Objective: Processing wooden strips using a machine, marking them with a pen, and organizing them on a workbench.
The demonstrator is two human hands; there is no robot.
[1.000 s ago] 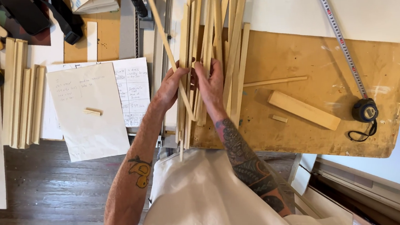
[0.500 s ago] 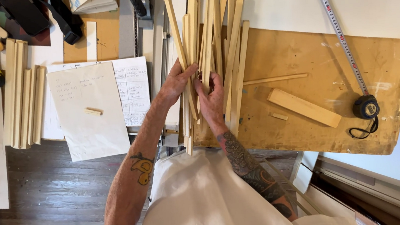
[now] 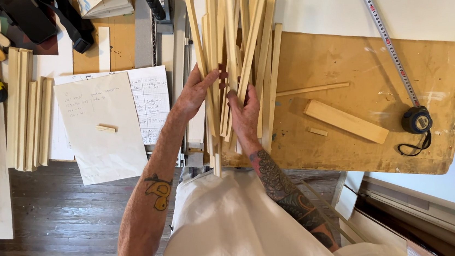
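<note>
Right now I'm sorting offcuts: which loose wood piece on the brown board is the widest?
The flat block lying diagonally left of the tape measure; the others are a thin stick and a tiny chip.

Bright, even, soft light; faint shadows beside the pale wooden strips (image 3: 232, 61); sharp focus, slight wide-angle stretching at the edges

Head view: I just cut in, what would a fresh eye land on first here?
First, the fan of thin wood strips at top centre, gripped by the left hand and right hand over the edge of the plywood board. Next, the tape measure at the board's right, its blade running up and left, with a short wood block beside it. At left lie handwritten paper sheets and stacked wood slats.
</note>
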